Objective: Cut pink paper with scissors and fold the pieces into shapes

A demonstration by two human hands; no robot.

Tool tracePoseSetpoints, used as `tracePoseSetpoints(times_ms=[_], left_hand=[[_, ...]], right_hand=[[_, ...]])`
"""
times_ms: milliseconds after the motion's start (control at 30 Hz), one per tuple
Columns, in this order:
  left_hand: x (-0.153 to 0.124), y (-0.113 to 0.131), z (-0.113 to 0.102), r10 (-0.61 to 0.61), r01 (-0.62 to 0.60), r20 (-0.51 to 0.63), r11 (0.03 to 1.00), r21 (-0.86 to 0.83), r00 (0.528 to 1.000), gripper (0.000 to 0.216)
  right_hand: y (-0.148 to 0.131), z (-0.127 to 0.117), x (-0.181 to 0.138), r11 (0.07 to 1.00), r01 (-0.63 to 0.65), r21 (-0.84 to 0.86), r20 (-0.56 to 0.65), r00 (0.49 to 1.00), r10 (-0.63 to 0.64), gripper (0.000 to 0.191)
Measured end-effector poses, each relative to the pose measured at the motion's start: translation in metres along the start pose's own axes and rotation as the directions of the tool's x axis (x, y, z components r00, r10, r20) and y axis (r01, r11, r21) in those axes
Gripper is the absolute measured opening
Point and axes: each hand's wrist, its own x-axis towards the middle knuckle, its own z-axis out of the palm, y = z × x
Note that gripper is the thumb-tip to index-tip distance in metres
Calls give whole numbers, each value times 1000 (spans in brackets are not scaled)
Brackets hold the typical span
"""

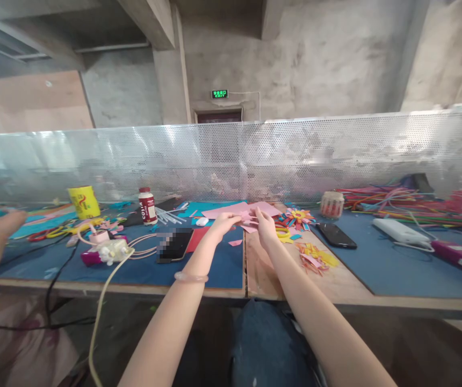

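Both my arms reach out over the table's middle. My left hand [226, 222] and my right hand [264, 224] pinch a small pink paper piece [248, 217] between them, fingers closed on its two ends. A clear bangle sits on my left forearm. Larger pink sheets [231, 210] lie flat just behind the hands. A colourful paper flower [298, 216] rests to the right of my right hand. Paper scraps [315, 257] lie nearer me on the bare wood.
Two phones lie on the blue mat [218, 269]: one [173, 244] left of my arms, one [337, 235] to the right. A glue bottle [147, 206], a yellow cup [83, 201], a power strip [110, 250] and scissors lie left. Another person's hand [1, 224] works at far left. A perforated screen [231, 156] backs the table.
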Motion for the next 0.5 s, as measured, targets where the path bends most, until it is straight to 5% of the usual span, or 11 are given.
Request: tracePoseSetpoints(times_ms=[100, 200, 300, 500], left_hand=[[2, 0, -1, -10, 1, -106, 996, -90, 994, 27], [6, -2, -2, -8, -29, -201, 983, -182, 980, 25], [10, -6, -4, 29, -82, -242, 974, -213, 970, 23], [9, -8, -4, 24, -56, -160, 979, -198, 987, 24]], right_hand=[[-3, -2, -1, 929, 196, -314, 6, 979, -205, 28], [-5, -2, -6, 579, 487, -654, 222, 855, -468, 26], [-5, 0, -13, 293, 596, -748, 401, 757, -516, 28], [-6, 0, -18, 191, 615, -765, 465, 733, -496, 24]])
